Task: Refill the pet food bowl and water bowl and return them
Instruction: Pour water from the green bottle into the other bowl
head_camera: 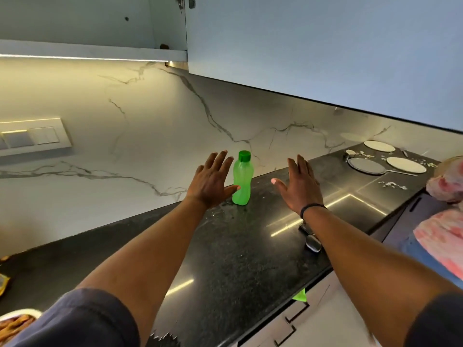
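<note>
A green bottle point(242, 180) with a darker green screw cap stands upright on the dark speckled counter point(225, 246), close to the white marble-veined back wall point(125, 116). Both arms reach out over the counter toward it.

The left hand point(211, 181) is spread, fingers straight and fanned upward, palm turned away from the camera. Its thumb points right and its tip reaches the bottle's lower body, seemingly touching it; the fingers stand just left of the bottle's shoulder and do not wrap it. So the left grip is open, nothing held.

The right hand point(299, 184) is also open, fingers straight, thumb stretched left toward the bottle, with a clear gap of counter between thumb tip and bottle. A dark band circles the right wrist. The bottle thus stands between the two hands, nearer the left.

Farther right on the counter lie three round flat discs point(379, 159), two pale and one dark. Beneath the right forearm a small dark object point(312, 240) rests on the counter. A pale cabinet point(325, 46) hangs overhead.
</note>
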